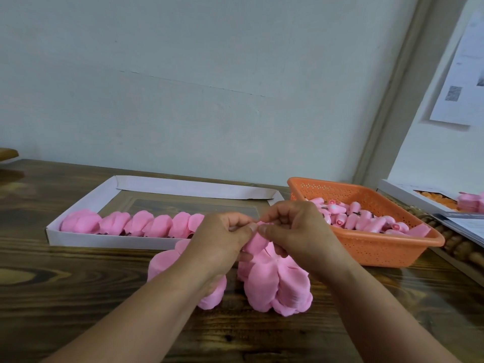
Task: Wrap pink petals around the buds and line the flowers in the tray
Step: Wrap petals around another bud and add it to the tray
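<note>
Nearest, loose pink petals lie heaped on the desk; above them the left hand and right hand pinch a petal round a bud. Beyond, one row of finished flowers partly fills the white tray; far right, the orange basket holds many unwrapped buds

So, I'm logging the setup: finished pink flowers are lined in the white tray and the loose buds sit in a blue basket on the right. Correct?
Nearly. The head view shows the basket holding the buds is orange, not blue. The flowers are indeed lined in the white tray.
</note>
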{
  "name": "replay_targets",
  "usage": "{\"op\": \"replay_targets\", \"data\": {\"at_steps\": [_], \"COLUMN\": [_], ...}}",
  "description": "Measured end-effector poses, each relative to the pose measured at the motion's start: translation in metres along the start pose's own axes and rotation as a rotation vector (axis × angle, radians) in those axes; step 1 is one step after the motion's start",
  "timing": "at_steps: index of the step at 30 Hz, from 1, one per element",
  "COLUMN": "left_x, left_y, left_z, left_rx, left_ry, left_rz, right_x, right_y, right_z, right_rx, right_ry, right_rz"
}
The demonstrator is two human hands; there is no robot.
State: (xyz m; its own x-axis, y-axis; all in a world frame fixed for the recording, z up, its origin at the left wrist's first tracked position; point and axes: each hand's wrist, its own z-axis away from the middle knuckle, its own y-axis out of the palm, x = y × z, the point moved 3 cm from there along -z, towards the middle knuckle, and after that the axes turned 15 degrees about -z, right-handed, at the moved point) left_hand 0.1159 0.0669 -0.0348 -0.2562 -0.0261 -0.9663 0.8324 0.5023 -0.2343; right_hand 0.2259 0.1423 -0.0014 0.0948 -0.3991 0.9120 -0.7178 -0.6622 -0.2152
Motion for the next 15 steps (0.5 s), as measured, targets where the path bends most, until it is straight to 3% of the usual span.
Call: {"op": "replay_targets", "data": {"at_steps": [7, 10, 15], "left_x": [0.002, 0.004, 0.013], "left_y": [0.002, -0.002, -0.006], "left_z": [-0.007, -0.015, -0.026], "left_rx": [0.013, -0.035, -0.066], "left_ry": [-0.014, 0.000, 0.108], "left_rz": [0.001, -0.060, -0.481], "right_x": [-0.004, -0.009, -0.021], "right_y": [-0.006, -0.022, -0.059], "right_z": [0.001, 0.000, 0.004], "right_rx": [-0.075, -0.179, -0.475], "right_ry": [-0.012, 0.003, -0.093], "right_rz": [0.011, 0.041, 0.137]}}
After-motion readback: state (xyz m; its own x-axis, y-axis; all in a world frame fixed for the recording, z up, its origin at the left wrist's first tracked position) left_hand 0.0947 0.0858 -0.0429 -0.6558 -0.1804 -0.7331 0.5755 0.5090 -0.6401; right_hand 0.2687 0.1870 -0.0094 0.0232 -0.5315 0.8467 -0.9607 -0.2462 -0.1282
